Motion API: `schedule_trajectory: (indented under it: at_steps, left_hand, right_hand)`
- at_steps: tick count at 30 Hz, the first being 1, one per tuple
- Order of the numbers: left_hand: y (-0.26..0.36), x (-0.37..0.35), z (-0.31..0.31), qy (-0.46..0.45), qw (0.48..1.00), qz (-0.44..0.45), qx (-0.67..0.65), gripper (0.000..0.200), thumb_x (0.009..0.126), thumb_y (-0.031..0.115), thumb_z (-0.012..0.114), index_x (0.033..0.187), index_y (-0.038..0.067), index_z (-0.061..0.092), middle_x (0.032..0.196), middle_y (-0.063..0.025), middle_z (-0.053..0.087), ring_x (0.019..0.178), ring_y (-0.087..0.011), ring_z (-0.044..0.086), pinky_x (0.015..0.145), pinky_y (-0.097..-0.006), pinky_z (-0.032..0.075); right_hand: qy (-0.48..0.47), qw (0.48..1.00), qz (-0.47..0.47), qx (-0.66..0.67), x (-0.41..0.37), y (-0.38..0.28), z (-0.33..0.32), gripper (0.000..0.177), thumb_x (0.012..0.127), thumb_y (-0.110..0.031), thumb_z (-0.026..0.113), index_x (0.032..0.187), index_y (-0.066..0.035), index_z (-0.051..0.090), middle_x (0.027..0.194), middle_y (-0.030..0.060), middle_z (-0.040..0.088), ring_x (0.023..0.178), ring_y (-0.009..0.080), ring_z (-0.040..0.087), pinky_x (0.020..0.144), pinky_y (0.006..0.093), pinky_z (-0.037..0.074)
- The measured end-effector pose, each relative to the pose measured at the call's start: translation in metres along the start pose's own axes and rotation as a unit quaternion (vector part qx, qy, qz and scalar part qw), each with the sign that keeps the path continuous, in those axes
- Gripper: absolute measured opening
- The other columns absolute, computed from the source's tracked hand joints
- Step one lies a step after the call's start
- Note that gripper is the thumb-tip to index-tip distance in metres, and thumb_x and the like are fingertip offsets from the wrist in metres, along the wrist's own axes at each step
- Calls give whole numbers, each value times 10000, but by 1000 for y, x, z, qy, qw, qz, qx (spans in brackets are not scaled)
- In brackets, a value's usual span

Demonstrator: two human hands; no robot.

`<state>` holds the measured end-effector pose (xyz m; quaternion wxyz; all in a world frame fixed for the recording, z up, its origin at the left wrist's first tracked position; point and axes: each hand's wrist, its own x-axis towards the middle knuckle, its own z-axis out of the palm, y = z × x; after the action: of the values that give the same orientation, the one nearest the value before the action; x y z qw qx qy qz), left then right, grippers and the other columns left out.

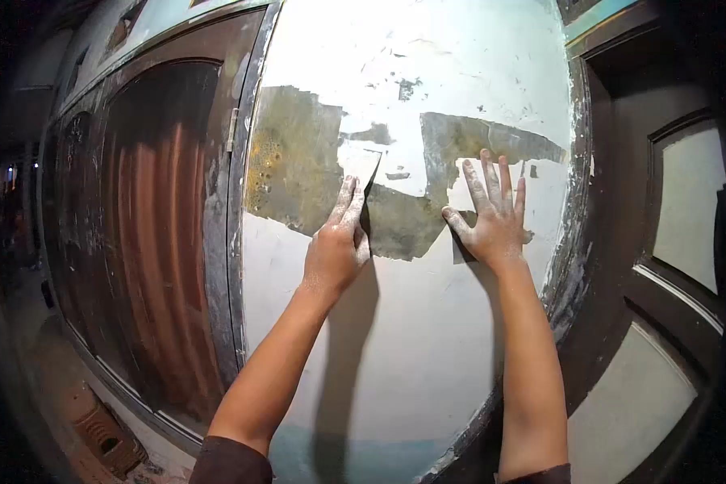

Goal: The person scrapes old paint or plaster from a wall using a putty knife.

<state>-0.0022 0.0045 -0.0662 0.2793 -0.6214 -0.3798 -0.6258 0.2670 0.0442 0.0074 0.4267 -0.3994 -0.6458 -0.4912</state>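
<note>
My left hand (pixel 339 242) is closed around a scraper (pixel 365 161), two fingers stretched along its pale, flat blade. The blade's edge meets the wall (pixel 411 339) at the border of a bare grey-brown patch (pixel 294 161). The scraper's handle is hidden in the hand. To the right, my right hand (pixel 496 214) lies flat on the wall with fingers spread, holding nothing. It covers part of the white coating beside another bare grey patch (pixel 492 133). White dust coats the fingers of both hands.
A dark wooden door (pixel 161 218) with a reddish-brown panel stands at the left. At the right is another dark door (pixel 621 242) with pale panels. A brown plastic stool (pixel 109 431) is low at the left. Blue-green paint (pixel 363 460) marks the wall's foot.
</note>
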Motion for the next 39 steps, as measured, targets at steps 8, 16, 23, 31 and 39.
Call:
schedule_trajectory:
  at_steps: [8, 16, 23, 31, 39]
  left_hand:
    - [13, 14, -29, -120, 983, -48, -131, 632, 907, -20, 556, 1528, -50, 446, 1631, -272, 359, 1385, -451, 498, 1076, -437, 506]
    - [41, 28, -9, -42, 985, -51, -158, 607, 916, 113, 707, 1466, -66, 525, 1152, -339, 674, 1037, -449, 710, 889, -388, 557]
    - [54, 23, 1, -59, 987, -45, -145, 571, 830, 214, 696, 1374, 46, 649, 1088, -250, 724, 964, -431, 714, 828, -495, 573]
    - [-38, 49, -56, 15, 990, 101, 101, 391, 865, 243, 656, 1203, 72, 755, 1540, -34, 582, 1182, -336, 610, 1008, -438, 503]
    - [-113, 55, -33, 54, 956, 196, 210, 664, 966, 426, 627, 1555, 140, 516, 1702, -37, 371, 1562, -380, 304, 1242, -591, 198]
  right_hand:
    - [-67, 996, 36, -47, -1, -22, -22, 785, 976, -602, 590, 1639, -245, 369, 1752, 36, 226, 1625, 296, 129, 1282, 645, 43]
    - [-93, 885, 199, 410, -4, -102, -37, 336, 1031, -310, 580, 1031, -33, 771, 997, 176, 759, 923, 322, 694, 877, 458, 500]
    - [-227, 749, 274, 559, 15, -106, -19, 322, 1051, -273, 558, 949, -19, 729, 823, 6, 677, 680, 97, 565, 578, 271, 432]
    - [-151, 735, 334, 571, 8, -89, -36, 305, 1045, -138, 559, 1311, -15, 646, 993, 194, 721, 756, 261, 704, 669, 405, 584]
    - [-67, 953, 138, 260, -4, -106, -46, 477, 972, -20, 545, 1441, -62, 616, 1073, 291, 688, 964, 450, 664, 899, 489, 526]
